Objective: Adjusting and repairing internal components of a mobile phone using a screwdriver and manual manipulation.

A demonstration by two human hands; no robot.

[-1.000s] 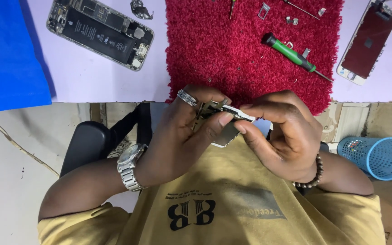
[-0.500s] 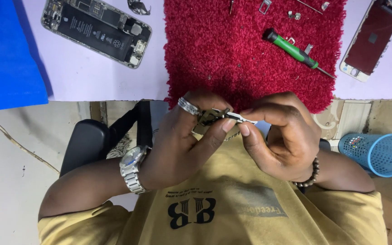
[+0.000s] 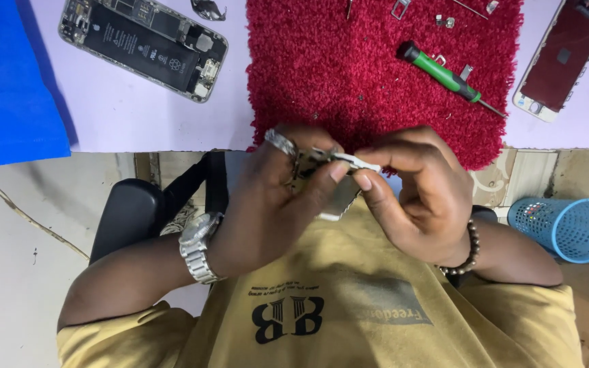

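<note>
Hands meet close to the chest, just below the near edge of the red mat (image 3: pixel 376 75). The left hand (image 3: pixel 274 204), with a ring and a steel watch (image 3: pixel 198 247), pinches a small metal phone part (image 3: pixel 328 180) between thumb and fingers. The right hand (image 3: pixel 417 197), wearing a bead bracelet, grips the same part's thin silver end from the other side. On the counter (image 3: pixel 172 116) lie an opened phone (image 3: pixel 146 46), a green screwdriver (image 3: pixel 448 76) and a phone screen (image 3: pixel 564 58).
</note>
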